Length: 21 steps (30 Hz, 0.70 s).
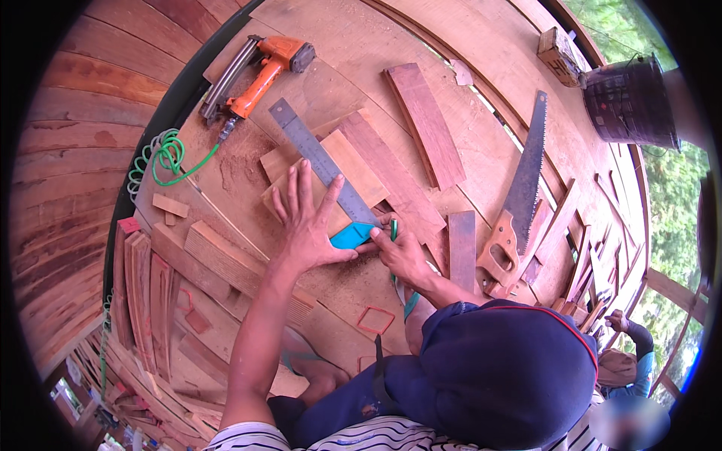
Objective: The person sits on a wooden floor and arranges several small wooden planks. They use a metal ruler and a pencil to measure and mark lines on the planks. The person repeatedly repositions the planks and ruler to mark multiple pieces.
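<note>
My left hand (pixel 308 225) rests with spread fingers across a pale board (pixel 359 167) and a steel square (pixel 316 161) with a turquoise handle (pixel 350 237); its thumb is against the handle. Close by on the right, my right hand (pixel 398 255) is closed on a small green item (pixel 394 229), partly hidden by its fingers, at the handle end of the square. The square lies diagonally over stacked boards. A hand saw (pixel 526 180) with a wooden handle lies to the right, and a reddish plank (pixel 421 120) lies beyond the stack.
An orange nail gun (pixel 263 79) with green coiled hose (pixel 173 154) lies upper left. A dark bucket (pixel 624 105) and box (pixel 556 54) stand upper right. Planks (pixel 139 301) pile at left. Navy fabric (pixel 504 376) fills the lower centre-right. Another person (pixel 638 353) works at lower right.
</note>
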Motion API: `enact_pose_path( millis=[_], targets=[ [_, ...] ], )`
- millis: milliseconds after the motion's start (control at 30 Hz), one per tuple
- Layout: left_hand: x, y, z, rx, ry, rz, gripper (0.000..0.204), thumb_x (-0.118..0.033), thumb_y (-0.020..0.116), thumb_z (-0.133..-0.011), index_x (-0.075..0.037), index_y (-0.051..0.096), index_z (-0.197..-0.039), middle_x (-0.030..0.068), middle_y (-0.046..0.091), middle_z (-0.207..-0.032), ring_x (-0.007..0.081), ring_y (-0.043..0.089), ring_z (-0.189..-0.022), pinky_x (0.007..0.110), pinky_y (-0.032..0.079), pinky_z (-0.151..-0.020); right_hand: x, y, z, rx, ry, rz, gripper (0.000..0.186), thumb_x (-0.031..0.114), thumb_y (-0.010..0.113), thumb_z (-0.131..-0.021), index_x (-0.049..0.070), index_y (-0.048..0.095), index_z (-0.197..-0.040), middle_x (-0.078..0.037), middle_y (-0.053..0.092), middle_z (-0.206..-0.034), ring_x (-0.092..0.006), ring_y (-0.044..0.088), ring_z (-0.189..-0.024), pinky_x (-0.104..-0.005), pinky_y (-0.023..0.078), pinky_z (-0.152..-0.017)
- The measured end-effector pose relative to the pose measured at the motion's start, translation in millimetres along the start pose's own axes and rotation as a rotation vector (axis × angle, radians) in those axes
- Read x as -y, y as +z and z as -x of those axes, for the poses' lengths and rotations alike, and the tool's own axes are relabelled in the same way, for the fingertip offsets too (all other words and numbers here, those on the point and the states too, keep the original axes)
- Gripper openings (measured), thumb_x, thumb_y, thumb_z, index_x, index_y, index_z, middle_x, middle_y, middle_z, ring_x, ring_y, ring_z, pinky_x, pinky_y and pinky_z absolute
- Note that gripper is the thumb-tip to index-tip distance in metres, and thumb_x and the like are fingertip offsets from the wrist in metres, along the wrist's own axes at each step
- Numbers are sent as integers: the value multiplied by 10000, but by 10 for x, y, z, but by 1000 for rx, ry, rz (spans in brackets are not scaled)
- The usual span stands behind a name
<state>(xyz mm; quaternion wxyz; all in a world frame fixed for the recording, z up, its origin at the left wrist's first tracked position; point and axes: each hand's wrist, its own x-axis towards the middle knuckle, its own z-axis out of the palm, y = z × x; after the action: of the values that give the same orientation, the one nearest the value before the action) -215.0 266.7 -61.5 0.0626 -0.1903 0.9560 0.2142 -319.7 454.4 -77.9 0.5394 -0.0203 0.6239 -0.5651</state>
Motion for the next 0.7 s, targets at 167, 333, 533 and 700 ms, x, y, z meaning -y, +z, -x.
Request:
enact_pose_path(
  millis=[167, 333, 533, 700],
  targets=[
    [-15, 11, 1, -10, 9, 13, 1416, -505, 945, -493, -286, 185, -1667, 257, 2, -1710, 468, -6, -1579, 762, 69, -1168, -118, 5, -77, 41, -102, -134, 240, 77, 484, -1087, -71, 481, -1277, -152, 639, -1148, -248, 725, -1013, -331, 612, -876],
    [2, 55, 3, -44, 24, 8, 1414, -512, 941, -500, -254, 186, -1668, 259, 29, -1709, 456, 23, -1580, 759, 82, -1165, -182, -36, -115, 70, -131, -131, 318, 133, 501, -1099, -60, 461, -1350, -153, 650, -1188, -246, 717, -1036, -367, 604, -915],
    [52, 119, 17, -80, 33, 13, 1438, -568, 930, -478, -276, 182, -1671, 248, 19, -1717, 453, 29, -1582, 755, 75, -1158, -89, -14, -58, 27, -26, -108, 325, 146, 517, -1098, -28, 474, -1369, -151, 682, -1175, -253, 741, -1019, -292, 564, -783],
    [60, 119, 22, -56, 27, 14, 1421, -591, 921, -500, -275, 181, -1672, 241, 14, -1720, 453, 17, -1583, 761, 72, -1155, 82, 34, 12, 0, 7, -114, 282, 88, 500, -1088, -77, 499, -1316, -166, 650, -1197, -243, 714, -1029, -360, 622, -890]
  ],
)
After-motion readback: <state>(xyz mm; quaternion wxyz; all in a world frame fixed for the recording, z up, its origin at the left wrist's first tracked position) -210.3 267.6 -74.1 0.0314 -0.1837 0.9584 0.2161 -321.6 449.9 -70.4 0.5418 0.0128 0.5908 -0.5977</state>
